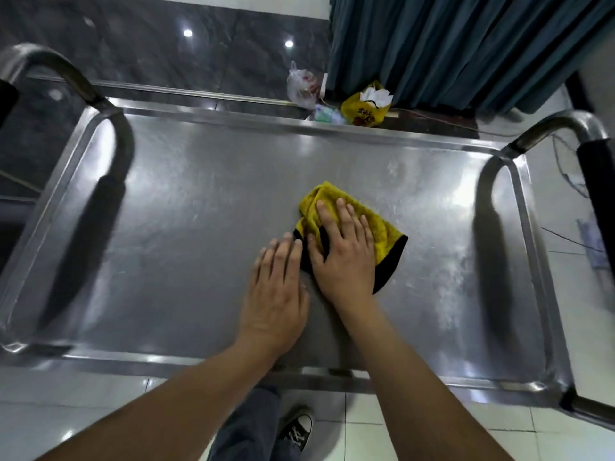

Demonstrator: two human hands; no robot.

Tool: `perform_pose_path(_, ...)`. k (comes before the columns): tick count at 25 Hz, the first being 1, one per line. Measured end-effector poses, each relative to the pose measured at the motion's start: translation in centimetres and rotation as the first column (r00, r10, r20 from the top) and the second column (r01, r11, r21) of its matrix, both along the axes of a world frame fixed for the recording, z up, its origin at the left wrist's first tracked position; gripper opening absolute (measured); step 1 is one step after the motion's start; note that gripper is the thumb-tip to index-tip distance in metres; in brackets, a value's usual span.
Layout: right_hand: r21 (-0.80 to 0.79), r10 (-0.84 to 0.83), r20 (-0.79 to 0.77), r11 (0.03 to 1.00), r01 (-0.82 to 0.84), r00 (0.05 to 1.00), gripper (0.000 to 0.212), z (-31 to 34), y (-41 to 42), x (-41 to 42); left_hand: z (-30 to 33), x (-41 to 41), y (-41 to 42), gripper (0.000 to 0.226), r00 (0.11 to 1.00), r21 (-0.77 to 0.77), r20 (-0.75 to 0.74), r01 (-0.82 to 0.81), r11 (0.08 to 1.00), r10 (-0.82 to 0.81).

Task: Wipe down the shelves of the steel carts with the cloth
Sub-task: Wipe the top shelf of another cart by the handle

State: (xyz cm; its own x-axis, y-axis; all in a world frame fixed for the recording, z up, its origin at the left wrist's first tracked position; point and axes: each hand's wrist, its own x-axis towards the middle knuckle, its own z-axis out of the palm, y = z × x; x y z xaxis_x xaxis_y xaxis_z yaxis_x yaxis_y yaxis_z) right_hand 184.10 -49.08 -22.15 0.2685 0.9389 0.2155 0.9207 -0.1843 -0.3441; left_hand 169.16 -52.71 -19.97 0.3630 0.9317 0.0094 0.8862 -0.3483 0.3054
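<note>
Cloth (352,227), yellow with black edge, lies crumpled right of centre on top shelf (186,234) of 1 steel cart. Right hand (342,257) flat on it, fingers (344,216) spread wide, pressing, not gripping. Left hand (276,294) flat on bare steel, fingers together, tips touching cloth's black edge. 2 handles, 2 bags on floor beyond

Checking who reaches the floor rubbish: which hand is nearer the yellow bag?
Right. The right hand lies on the cloth, nearer the yellow bag; the left hand lies beside it, farther back.
</note>
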Motion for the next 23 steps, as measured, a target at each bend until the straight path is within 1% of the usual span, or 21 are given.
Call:
perform_pose_path(1,-0.003,0.011,0.008,1.0,-0.011,1.0,0.055,0.0,0.4,0.2,-0.3,0.7,0.1,0.068,0.999,-0.016,-0.01,0.031,0.999,-0.031)
perform_pose_path(3,-0.026,0.037,0.011,0.999,-0.037,0.999,0.055,0.2,2.3,0.9,-1.0,1.1,0.0,0.071,0.999,-0.038,-0.034,0.032,0.999,-0.033)
perform_pose_path(6,-0.119,0.039,-0.019,0.992,-0.041,0.999,0.057,1.1,8.1,1.7,-1.5,0.7,-0.2,0.071,0.997,-0.042,-0.068,0.043,0.998,-0.046)
perform_pose_path(8,-0.158,0.053,-0.03,0.986,-0.057,0.998,0.058,1.6,12.4,1.8,-1.9,0.4,-0.2,0.071,0.997,-0.028,-0.047,0.054,0.998,-0.055)
perform_pose_path(10,-0.155,0.067,-0.064,0.985,-0.076,0.996,0.059,1.5,15.0,1.9,-2.2,0.2,-0.2,0.07,0.998,-0.018,-0.046,0.048,0.999,-0.049)
perform_pose_path(11,-0.144,0.048,-0.068,0.988,-0.058,0.997,0.059,1.3,15.2,2.2,-2.3,0.1,-0.2,0.07,0.997,-0.016,-0.055,0.05,0.999,-0.051)
perform_pose_path(13,-0.126,-0.054,-0.058,0.991,0.046,0.997,0.061,0.8,14.4,4.2,-2.2,0.0,-0.1,0.069,0.996,-0.005,-0.063,0.062,0.998,-0.062)
perform_pose_path(15,-0.133,-0.193,-0.036,0.973,0.187,0.981,0.064,0.8,13.0,8.3,-2.2,0.1,-0.2,0.07,0.995,0.005,-0.064,0.072,0.997,-0.072)
perform_pose_path(17,-0.151,-0.328,-0.003,0.934,0.323,0.945,0.065,0.9,11.6,13.2,-2.1,0.3,-0.2,0.07,0.996,0.008,-0.058,0.07,0.998,-0.069)
perform_pose_path(19,-0.16,-0.438,-0.003,0.888,0.432,0.899,0.066,1.2,10.7,16.7,-2.1,0.5,-0.3,0.07,0.996,0.005,-0.067,0.06,0.998,-0.059)
perform_pose_path(21,-0.146,-0.521,-0.002,0.844,0.515,0.853,0.067,1.0,11.1,16.4,-1.9,0.7,-0.2,0.071,0.996,-0.006,-0.081,0.047,0.999,-0.047)
perform_pose_path(22,-0.144,-0.528,0.003,0.84,0.523,0.849,0.067,1.0,11.6,14.8,-1.9,0.8,-0.1,0.071,0.995,-0.007,-0.087,0.044,0.999,-0.044)
perform_pose_path(23,-0.146,-0.48,0.008,0.867,0.476,0.877,0.067,1.1,12.2,12.6,-1.9,0.7,-0.1,0.071,0.995,-0.007,-0.087,0.042,0.999,-0.042)
